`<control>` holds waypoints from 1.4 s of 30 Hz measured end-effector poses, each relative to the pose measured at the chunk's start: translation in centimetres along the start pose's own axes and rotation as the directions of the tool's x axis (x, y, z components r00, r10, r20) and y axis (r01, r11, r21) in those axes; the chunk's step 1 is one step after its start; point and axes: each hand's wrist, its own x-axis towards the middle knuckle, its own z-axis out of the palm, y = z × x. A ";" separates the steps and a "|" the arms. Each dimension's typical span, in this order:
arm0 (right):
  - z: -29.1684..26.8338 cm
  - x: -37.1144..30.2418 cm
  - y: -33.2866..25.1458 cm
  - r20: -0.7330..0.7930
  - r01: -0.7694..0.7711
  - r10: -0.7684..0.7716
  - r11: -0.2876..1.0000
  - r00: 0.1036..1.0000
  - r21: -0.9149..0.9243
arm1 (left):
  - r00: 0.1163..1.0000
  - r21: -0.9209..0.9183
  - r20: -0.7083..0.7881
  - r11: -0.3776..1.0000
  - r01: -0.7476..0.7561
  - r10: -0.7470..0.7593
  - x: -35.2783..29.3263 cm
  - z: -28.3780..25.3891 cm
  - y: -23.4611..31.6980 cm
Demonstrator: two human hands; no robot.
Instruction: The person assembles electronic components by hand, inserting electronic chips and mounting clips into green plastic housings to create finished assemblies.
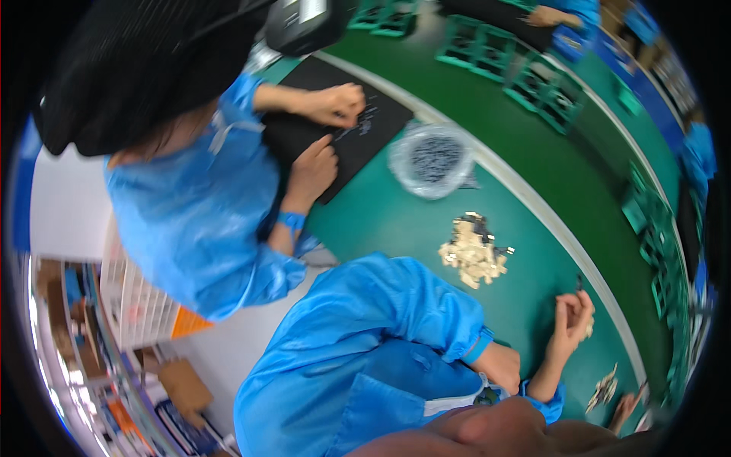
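My right hand (pixel 572 321) is raised over the green tabletop (pixel 525 305), its fingers closed in a pinch. A small black part (pixel 579 282) sticks up from the fingertips; its exact kind is too small to tell. Something pale shows at the side of the same hand. My left hand (pixel 502 367), below a blue wristband, is bent in close to my body, and its fingers are hidden. Farther off, to the left of my right hand, lies a loose pile of small cream and black pieces (pixel 474 255). A smaller heap of pale pieces (pixel 603 390) lies nearer, right of my right hand.
A clear plastic bag of small dark parts (pixel 432 160) sits beyond the pile. At left, a co-worker in blue works over a black mat (pixel 381 126). A pale rail (pixel 533 209) borders the green conveyor with green trays (pixel 542 91). Another person's hand (pixel 626 411) is at lower right.
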 end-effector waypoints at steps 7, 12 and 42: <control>2.2 -3.4 -7.2 0.758 -0.134 -0.124 0.954 0.640 0.269 | 0.966 -0.003 0.259 1.000 0.008 -0.007 -0.7 -2.3 3.2; 3.0 -6.7 -10.7 0.757 0.000 -0.080 0.995 0.649 0.105 | 0.916 -0.049 0.388 0.995 -0.091 0.103 -1.8 -4.8 5.6; 3.8 -14.1 -8.5 0.835 0.172 -0.276 0.960 0.476 0.219 | 0.953 0.171 0.303 0.982 -0.077 0.022 -3.5 2.7 11.3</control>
